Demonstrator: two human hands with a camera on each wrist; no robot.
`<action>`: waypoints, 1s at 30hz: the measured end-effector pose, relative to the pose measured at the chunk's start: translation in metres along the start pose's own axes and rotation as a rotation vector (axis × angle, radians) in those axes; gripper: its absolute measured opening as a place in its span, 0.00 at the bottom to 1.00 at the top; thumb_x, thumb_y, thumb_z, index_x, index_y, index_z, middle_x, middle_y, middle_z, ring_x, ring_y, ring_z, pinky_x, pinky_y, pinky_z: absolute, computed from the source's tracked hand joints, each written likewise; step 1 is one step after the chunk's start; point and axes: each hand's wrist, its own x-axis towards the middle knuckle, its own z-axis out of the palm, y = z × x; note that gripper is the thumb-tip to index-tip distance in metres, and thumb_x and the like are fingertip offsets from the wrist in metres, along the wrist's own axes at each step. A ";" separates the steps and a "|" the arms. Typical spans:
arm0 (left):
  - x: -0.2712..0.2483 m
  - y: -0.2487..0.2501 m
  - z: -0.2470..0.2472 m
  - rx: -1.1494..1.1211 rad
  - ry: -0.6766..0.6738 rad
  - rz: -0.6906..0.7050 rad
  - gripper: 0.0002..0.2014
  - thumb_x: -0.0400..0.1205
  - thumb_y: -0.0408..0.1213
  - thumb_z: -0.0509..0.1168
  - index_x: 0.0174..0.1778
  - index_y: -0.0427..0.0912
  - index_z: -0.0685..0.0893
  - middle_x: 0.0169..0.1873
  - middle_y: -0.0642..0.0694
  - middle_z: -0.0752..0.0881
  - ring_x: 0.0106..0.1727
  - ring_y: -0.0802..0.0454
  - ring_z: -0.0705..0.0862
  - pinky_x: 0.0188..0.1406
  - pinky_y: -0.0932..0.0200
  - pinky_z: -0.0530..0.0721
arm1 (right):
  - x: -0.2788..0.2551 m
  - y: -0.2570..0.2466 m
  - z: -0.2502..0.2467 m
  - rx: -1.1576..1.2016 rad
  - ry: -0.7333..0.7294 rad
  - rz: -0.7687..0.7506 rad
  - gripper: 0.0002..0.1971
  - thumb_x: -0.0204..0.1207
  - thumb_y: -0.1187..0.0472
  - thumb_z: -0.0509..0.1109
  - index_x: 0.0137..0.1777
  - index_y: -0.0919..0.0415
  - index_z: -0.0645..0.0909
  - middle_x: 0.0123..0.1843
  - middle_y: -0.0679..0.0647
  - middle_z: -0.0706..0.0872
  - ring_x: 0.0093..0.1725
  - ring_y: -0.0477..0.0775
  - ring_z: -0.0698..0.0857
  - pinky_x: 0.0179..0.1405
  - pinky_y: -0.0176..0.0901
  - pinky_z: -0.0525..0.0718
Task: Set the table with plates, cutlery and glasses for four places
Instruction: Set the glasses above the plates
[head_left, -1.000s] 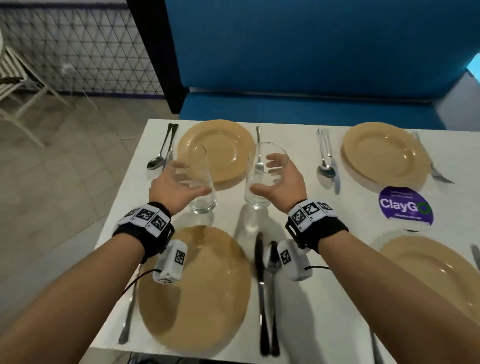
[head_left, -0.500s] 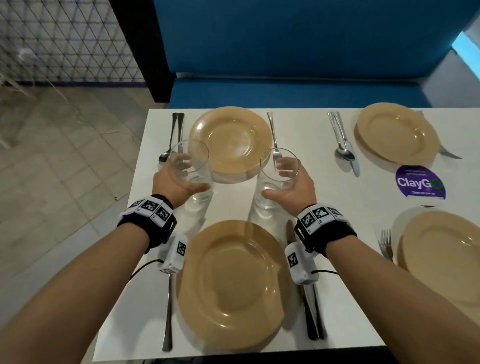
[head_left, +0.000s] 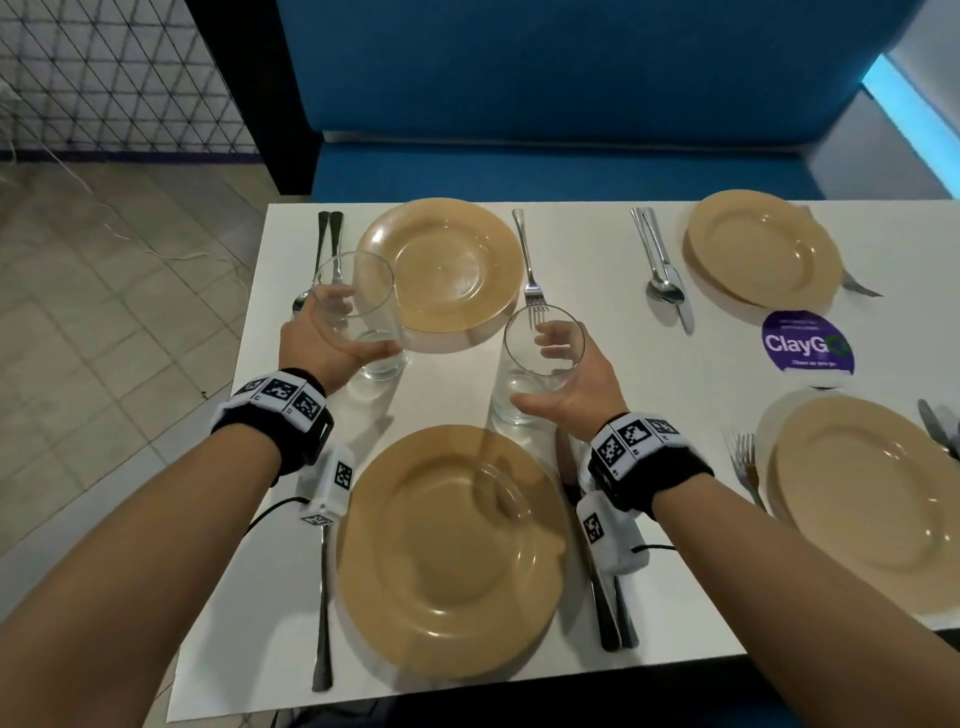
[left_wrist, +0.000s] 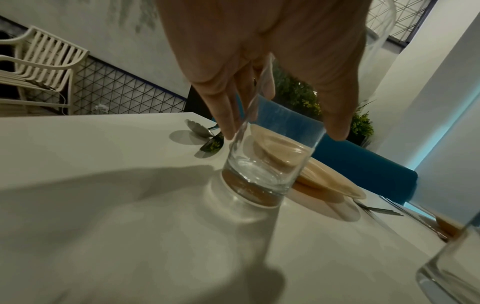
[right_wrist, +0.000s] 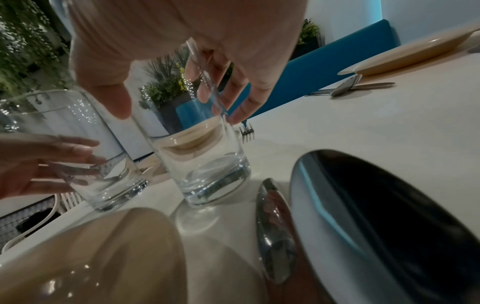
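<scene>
Glasses sit upright on the white table (head_left: 613, 249), one per hand. Left hand (head_left: 317, 345) is wrapped round the left glass (head_left: 363, 317), fingers on the far side seen through the wall, thumb on the near side; that glass has its base on the table at the near-left edge of the far-left plate (head_left: 441, 267), just beside the rim, contact not resolvable. In the left wrist view the base (left_wrist: 255, 185) looks planted on the surface with fingers and thumb down either side. Right hand (head_left: 576, 384) grips the right glass (head_left: 535, 371) the same way, thumb low on the near side, fingers curled behind; it stands between the far-left plate and the near-left plate (head_left: 449, 551), just past that plate's far-right rim, base down in the right wrist view (right_wrist: 215, 181). Fork (head_left: 530, 265) lies right of the far-left plate, tines pointing at the right glass rim. Spoon and knife pair (head_left: 330, 244) lie left of that plate, partly behind the left glass. Second spoon-and-knife pair (head_left: 662, 270) lies left of the far-right plate (head_left: 761, 249). Near-right plate (head_left: 872, 504) has a fork (head_left: 745, 462) on its left. Near-left plate has a fork (head_left: 323, 597) on the left and dark-handled cutlery (head_left: 610, 608) on the right, partly under the right wrist. Purple ClayGo sticker (head_left: 808, 343) sits between the two right-hand plates.
</scene>
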 end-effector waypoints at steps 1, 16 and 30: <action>-0.001 0.000 0.000 -0.005 0.017 -0.003 0.39 0.59 0.46 0.84 0.65 0.49 0.75 0.61 0.48 0.83 0.60 0.51 0.83 0.61 0.60 0.79 | -0.002 0.001 0.000 0.001 -0.003 0.002 0.38 0.50 0.59 0.81 0.63 0.52 0.73 0.59 0.45 0.80 0.59 0.45 0.81 0.53 0.36 0.80; -0.006 0.000 -0.003 0.001 0.044 -0.018 0.39 0.60 0.46 0.84 0.66 0.47 0.76 0.59 0.50 0.84 0.56 0.52 0.83 0.53 0.63 0.78 | -0.007 0.006 -0.005 -0.015 -0.061 -0.011 0.39 0.54 0.63 0.85 0.64 0.53 0.71 0.61 0.46 0.79 0.61 0.47 0.80 0.57 0.38 0.78; -0.003 0.000 -0.008 0.000 0.067 -0.021 0.34 0.60 0.46 0.84 0.60 0.52 0.75 0.56 0.53 0.83 0.57 0.52 0.84 0.56 0.62 0.78 | -0.008 0.003 -0.005 -0.046 -0.091 -0.025 0.37 0.55 0.61 0.84 0.65 0.49 0.71 0.60 0.48 0.80 0.59 0.49 0.80 0.54 0.36 0.77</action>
